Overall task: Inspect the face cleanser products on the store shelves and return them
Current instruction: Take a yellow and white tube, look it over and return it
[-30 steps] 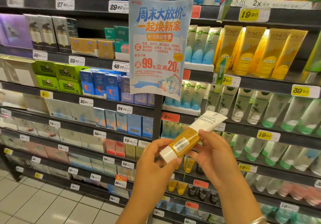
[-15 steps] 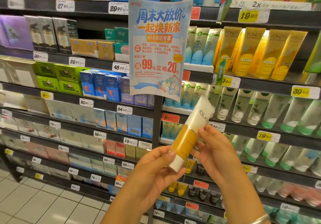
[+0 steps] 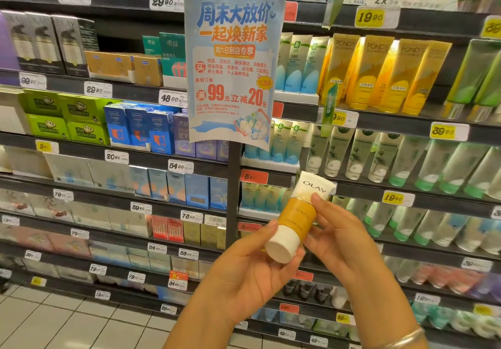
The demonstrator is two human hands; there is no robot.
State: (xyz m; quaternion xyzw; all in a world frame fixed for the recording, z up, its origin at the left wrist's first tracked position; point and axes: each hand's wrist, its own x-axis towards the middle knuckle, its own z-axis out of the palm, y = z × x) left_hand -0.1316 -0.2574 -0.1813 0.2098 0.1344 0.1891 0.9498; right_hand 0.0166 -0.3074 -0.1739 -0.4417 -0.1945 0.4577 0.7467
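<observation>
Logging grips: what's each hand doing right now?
Left hand: holding the tube at its cap end.
Right hand: holding the tube's upper part.

Bright, even store light, soft motion blur throughout, edges bowed, perhaps wide-angle, lower shelves haziest

Open air before packed shelves, hanging promo sign blocking centre

Store aisle. Dark metal shelving fills view, tiers edged with white and yellow price tags. Pale blue promo poster hangs on central upright. Light tiled floor lower left. Lower shelves blurred, contents unclear. Lighting even, probably overhead.
</observation>
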